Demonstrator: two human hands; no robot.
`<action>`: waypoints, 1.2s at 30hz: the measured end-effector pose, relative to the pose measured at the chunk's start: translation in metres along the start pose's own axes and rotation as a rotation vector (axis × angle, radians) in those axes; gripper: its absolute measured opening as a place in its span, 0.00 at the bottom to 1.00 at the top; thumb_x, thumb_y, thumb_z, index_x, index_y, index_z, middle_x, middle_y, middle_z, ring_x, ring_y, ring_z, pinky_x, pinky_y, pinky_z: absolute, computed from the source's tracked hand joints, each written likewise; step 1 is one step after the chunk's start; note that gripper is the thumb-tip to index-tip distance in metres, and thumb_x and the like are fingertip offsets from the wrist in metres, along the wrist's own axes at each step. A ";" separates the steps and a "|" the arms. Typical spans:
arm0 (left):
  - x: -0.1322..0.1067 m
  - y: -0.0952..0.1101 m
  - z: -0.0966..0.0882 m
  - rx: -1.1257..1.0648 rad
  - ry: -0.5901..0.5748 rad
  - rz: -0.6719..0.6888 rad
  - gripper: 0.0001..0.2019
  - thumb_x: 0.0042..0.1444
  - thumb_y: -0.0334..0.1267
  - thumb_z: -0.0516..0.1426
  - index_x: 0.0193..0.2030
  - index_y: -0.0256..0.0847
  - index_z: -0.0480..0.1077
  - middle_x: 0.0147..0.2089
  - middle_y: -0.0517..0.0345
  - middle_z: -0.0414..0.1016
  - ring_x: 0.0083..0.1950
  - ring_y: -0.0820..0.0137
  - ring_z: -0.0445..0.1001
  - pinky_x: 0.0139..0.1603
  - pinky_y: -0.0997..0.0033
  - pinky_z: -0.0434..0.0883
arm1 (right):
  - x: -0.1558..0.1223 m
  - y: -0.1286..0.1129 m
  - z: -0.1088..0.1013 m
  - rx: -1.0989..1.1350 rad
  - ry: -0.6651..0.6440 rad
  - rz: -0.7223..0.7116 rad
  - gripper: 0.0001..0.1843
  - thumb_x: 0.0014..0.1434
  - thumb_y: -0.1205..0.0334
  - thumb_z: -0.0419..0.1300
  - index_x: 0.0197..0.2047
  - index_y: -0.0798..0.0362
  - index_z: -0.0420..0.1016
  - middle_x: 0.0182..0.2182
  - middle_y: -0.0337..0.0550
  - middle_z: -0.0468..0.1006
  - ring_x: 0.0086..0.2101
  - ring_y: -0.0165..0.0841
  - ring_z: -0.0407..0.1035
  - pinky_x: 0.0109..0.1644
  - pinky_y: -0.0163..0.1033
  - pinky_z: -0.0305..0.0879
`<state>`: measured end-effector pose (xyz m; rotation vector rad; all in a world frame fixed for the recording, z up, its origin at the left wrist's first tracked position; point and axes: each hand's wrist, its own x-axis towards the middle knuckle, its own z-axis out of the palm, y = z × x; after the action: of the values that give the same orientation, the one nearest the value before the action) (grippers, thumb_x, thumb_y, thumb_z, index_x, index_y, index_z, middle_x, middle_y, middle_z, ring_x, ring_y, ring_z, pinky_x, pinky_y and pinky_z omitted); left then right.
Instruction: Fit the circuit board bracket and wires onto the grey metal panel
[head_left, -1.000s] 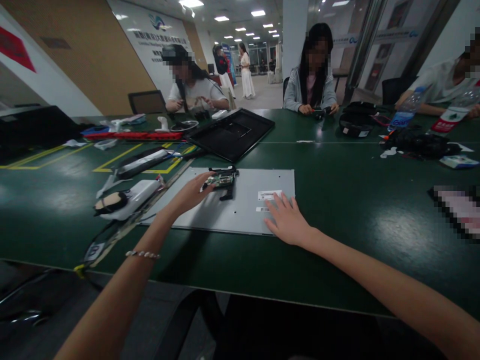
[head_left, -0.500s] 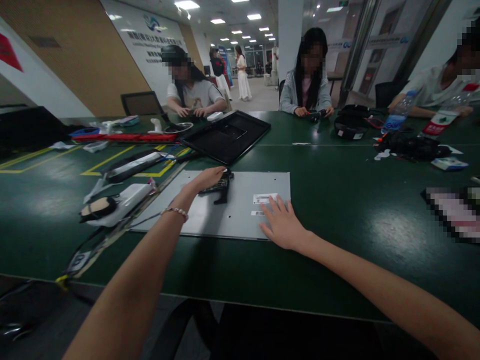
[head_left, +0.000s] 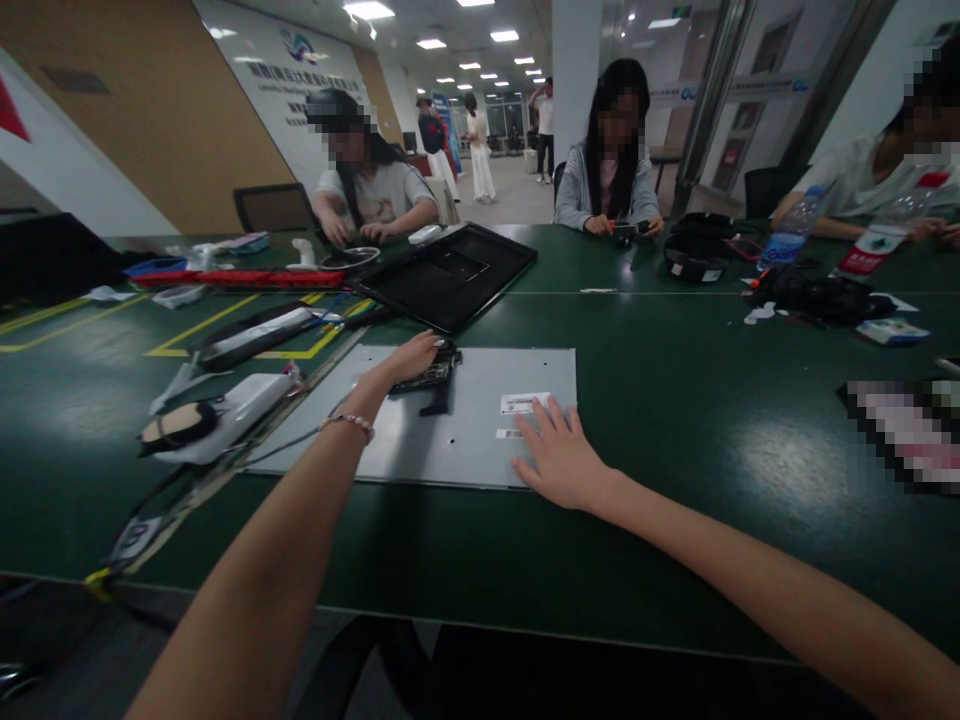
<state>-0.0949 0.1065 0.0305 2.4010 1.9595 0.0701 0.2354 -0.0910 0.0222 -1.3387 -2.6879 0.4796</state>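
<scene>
A grey metal panel (head_left: 465, 440) lies flat on the green table (head_left: 675, 420) in front of me. A small circuit board (head_left: 433, 375) with a black cable sits on its far part. My left hand (head_left: 401, 362) lies over the board's left end, fingers laid on it; a bead bracelet is on that wrist. My right hand (head_left: 559, 460) rests flat on the panel's near right corner, fingers spread, beside a white label (head_left: 523, 403).
A black monitor back cover (head_left: 450, 270) lies beyond the panel. To the left are a white casing (head_left: 225, 412), long strips, cables and a red tray (head_left: 255, 278). Three people sit across the table; bottles and black bags (head_left: 825, 290) lie at the right.
My left hand has moved forward from the board's near edge to lie over the board, covering most of it. My right hand stays flat on the panel.
</scene>
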 end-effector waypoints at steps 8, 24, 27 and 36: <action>-0.051 -0.033 -0.028 0.007 0.245 -0.043 0.25 0.56 0.31 0.47 0.60 0.31 0.69 0.61 0.45 0.70 0.63 0.62 0.66 0.66 0.62 0.60 | 0.000 0.000 0.004 0.002 0.027 -0.010 0.40 0.68 0.42 0.38 0.72 0.61 0.48 0.72 0.61 0.40 0.69 0.56 0.30 0.68 0.64 0.33; -0.149 -0.058 -0.030 0.220 0.062 -0.118 0.21 0.59 0.49 0.53 0.55 0.42 0.73 0.51 0.50 0.78 0.46 0.57 0.76 0.50 0.62 0.69 | -0.003 0.001 -0.002 0.037 -0.021 -0.018 0.42 0.67 0.38 0.38 0.73 0.60 0.45 0.72 0.56 0.38 0.69 0.54 0.27 0.69 0.61 0.30; -0.144 -0.054 -0.028 0.243 0.058 -0.220 0.20 0.62 0.48 0.50 0.51 0.43 0.76 0.47 0.50 0.80 0.45 0.57 0.77 0.48 0.63 0.69 | -0.003 0.001 -0.002 0.034 -0.022 -0.020 0.42 0.67 0.39 0.38 0.73 0.60 0.45 0.72 0.56 0.37 0.69 0.55 0.28 0.69 0.62 0.31; -0.093 -0.030 -0.053 0.263 0.393 -0.374 0.24 0.65 0.47 0.46 0.57 0.37 0.74 0.51 0.43 0.78 0.47 0.58 0.74 0.50 0.59 0.67 | -0.002 -0.001 -0.003 0.014 -0.009 -0.017 0.41 0.67 0.40 0.38 0.72 0.61 0.47 0.72 0.59 0.40 0.69 0.57 0.30 0.69 0.64 0.33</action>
<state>-0.1462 0.0214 0.0811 2.2451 2.7210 0.3102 0.2370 -0.0922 0.0255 -1.3121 -2.6963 0.5027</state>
